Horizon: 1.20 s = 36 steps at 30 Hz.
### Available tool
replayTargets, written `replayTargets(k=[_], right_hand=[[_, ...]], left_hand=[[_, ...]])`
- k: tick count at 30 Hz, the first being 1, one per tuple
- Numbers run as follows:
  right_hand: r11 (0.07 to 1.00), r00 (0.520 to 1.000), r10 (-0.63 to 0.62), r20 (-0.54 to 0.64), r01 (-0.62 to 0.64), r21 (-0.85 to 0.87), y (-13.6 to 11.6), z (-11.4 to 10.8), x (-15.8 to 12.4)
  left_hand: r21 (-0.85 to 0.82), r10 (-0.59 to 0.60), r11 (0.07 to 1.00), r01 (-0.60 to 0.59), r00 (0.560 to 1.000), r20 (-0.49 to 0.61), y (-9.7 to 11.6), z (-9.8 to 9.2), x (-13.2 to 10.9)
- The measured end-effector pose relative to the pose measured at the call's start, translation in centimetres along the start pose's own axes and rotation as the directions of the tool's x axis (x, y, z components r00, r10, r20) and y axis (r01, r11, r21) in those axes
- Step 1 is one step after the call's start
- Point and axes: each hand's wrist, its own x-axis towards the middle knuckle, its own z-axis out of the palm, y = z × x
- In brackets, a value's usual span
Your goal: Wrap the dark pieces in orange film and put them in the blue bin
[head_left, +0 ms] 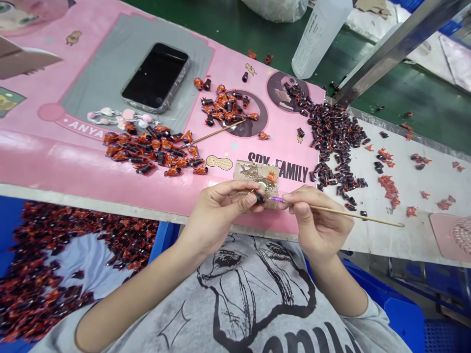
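My left hand (224, 211) pinches a small black and orange plastic piece (258, 197) between thumb and fingertips. My right hand (318, 223) is closed around a thin paintbrush (356, 214) with a light wooden handle. Its purple end points at the piece, close to the left fingertips; whether it touches cannot be made out. Just behind the fingers lies a small cardboard square (243, 169) with a shiny smear, an orange spiky bit (272, 176) and a pale round thing, partly covered by the left hand.
Joined black-orange pieces (158, 147) lie in piles at left, beside another thin stick (217, 131). Black parts (336, 132) and orange bits (389, 191) spread at right. A phone (156, 76), a white bottle (322, 37), a metal post (397, 51) and a filled blue bin (164, 240) surround the pink mat.
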Motion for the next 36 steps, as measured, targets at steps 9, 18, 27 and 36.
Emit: replayTargets(k=[9, 18, 27, 36], right_hand=[[0.999, 0.998, -0.022, 0.055, 0.024, -0.028, -0.1, -0.3, -0.2], [0.982, 0.971, 0.191, -0.144, -0.19, 0.025, -0.6, -0.3, -0.7], [0.984, 0.985, 0.156, -0.077, -0.148, 0.1, -0.4, 0.0, -0.5], [0.978, 0.959, 0.199, -0.202, -0.183, 0.098, -0.1, -0.3, -0.7]], left_hand=[[0.03, 0.021, 0.999, -0.021, 0.999, -0.027, 0.0, 0.5, -0.4], [0.095, 0.048, 0.994, -0.049, 0.999, 0.006, 0.0, 0.9, -1.1], [0.12, 0.063, 0.991, -0.061, 0.998, -0.005, -0.2, 1.2, -1.3], [0.117, 0.074, 0.99, -0.074, 0.997, 0.006, -0.2, 1.3, -1.3]])
